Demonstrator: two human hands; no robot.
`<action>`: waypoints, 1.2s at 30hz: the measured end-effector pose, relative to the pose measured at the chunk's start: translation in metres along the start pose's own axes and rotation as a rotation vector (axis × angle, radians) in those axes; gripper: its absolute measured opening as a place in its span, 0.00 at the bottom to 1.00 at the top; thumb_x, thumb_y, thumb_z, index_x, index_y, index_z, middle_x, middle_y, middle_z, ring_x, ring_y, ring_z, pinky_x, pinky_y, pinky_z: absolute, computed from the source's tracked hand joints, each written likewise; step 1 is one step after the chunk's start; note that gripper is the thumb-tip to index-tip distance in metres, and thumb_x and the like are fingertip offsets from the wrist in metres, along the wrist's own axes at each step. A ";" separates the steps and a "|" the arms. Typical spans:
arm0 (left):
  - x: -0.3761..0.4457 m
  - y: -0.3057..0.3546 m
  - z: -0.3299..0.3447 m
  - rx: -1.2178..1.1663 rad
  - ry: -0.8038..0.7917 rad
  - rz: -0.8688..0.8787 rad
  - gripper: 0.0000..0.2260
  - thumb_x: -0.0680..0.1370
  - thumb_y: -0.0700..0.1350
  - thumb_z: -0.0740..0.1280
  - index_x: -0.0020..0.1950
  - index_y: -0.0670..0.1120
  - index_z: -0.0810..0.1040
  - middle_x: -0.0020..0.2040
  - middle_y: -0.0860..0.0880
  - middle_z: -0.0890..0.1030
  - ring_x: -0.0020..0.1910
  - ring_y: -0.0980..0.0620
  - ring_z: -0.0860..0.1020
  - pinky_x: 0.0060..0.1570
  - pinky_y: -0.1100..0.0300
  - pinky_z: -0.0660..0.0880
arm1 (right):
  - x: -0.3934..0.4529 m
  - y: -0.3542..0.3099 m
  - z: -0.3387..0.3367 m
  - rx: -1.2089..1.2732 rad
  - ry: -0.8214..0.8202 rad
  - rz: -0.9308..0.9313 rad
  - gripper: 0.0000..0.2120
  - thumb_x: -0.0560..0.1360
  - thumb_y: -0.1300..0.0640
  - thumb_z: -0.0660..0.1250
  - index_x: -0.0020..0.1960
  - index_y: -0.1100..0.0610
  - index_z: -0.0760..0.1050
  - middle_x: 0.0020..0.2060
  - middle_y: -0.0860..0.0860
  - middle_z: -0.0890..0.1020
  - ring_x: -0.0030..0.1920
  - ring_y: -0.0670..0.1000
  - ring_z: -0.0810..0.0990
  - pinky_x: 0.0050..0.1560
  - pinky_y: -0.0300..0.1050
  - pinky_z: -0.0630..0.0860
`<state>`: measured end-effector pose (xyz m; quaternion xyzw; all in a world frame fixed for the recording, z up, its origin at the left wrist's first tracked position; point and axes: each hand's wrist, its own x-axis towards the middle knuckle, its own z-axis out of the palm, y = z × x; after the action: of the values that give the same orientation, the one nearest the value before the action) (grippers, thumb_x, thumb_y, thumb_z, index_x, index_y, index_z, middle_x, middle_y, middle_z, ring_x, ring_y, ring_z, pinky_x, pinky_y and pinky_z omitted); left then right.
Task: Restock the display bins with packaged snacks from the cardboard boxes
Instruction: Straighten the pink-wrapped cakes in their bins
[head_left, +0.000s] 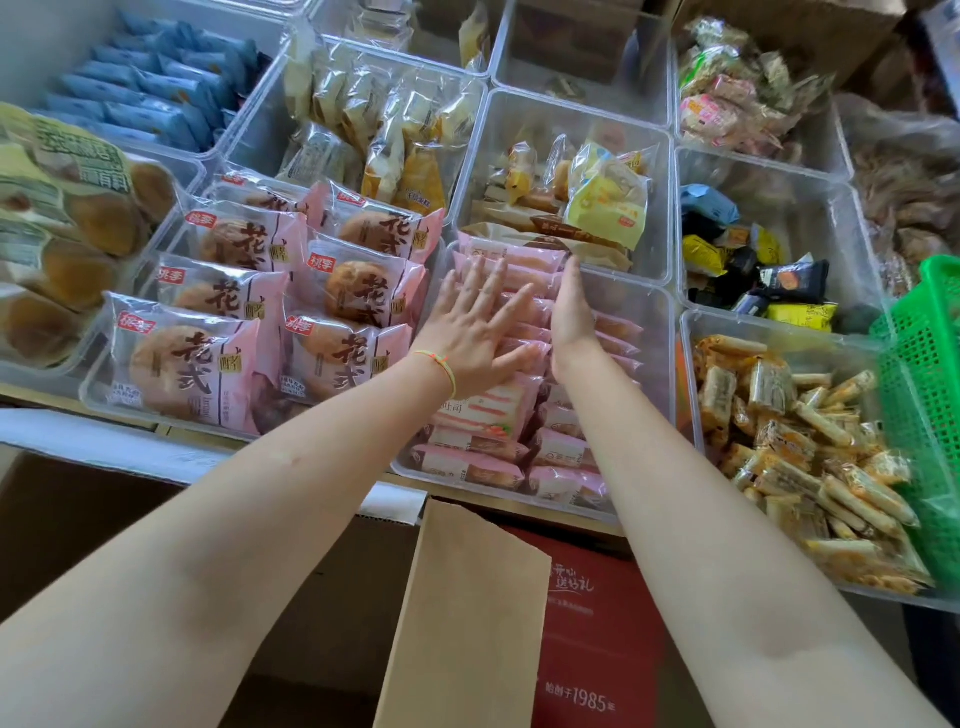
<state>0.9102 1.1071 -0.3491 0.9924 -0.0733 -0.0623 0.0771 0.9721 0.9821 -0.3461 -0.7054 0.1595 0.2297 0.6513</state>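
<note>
Nearest to you, below your forearms, stands an open cardboard box (467, 623) with one brown flap raised, and a red printed panel (592, 623) shows beside it on the right. Both your arms reach forward over that box into the clear display bin (644, 332) in the middle of the front row. Your left hand (475, 327) lies flat, palm down, on the pink packaged snacks (483, 410) stacked in that bin, its fingers (485, 283) straight and spread wide, gripping nothing; a thin yellow bracelet (441, 364) sits on that wrist. Your right hand (571, 312) stands on edge just beside the left, fingers straight and held together, pressing against the side of the same pink stack (it holds nothing either). The pink packs fill the left part of the bin in rows, while the bin's far right corner shows bare plastic. To the left, a neighbouring bin holds larger pink-and-clear pastry packs (260, 312) with dark characters printed on them. To the right, another bin is heaped with orange-and-clear stick-shaped snacks (810, 457), and a green mesh basket (930, 395) stands at the right edge. Behind your hands, the next row holds yellow and brown wrapped cakes (587, 202) and small black, yellow and blue packets (753, 265); blue packs (150, 88) lie in the far left bin.
</note>
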 end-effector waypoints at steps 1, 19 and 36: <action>0.001 0.000 -0.001 0.002 0.002 0.010 0.33 0.78 0.70 0.42 0.79 0.58 0.39 0.80 0.45 0.36 0.78 0.43 0.33 0.75 0.41 0.37 | -0.005 -0.003 -0.001 0.013 0.035 0.013 0.48 0.62 0.17 0.49 0.73 0.43 0.69 0.71 0.50 0.73 0.69 0.56 0.73 0.69 0.65 0.68; 0.002 0.001 -0.026 0.044 -0.168 0.001 0.28 0.82 0.63 0.46 0.80 0.60 0.42 0.80 0.43 0.40 0.79 0.41 0.40 0.76 0.40 0.42 | -0.079 0.010 -0.023 -0.563 0.221 -0.463 0.11 0.77 0.60 0.65 0.59 0.54 0.76 0.55 0.49 0.76 0.51 0.46 0.75 0.49 0.35 0.72; -0.064 -0.009 -0.056 -0.018 -0.123 -0.202 0.12 0.77 0.42 0.67 0.60 0.49 0.78 0.58 0.46 0.76 0.54 0.42 0.79 0.49 0.50 0.77 | -0.107 0.022 -0.022 -0.895 0.033 -0.362 0.07 0.76 0.57 0.71 0.50 0.57 0.73 0.46 0.50 0.77 0.46 0.52 0.77 0.42 0.43 0.70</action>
<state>0.8559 1.1336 -0.2885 0.9883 0.0233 -0.1310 0.0746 0.8731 0.9502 -0.3068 -0.9364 -0.0699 0.1476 0.3108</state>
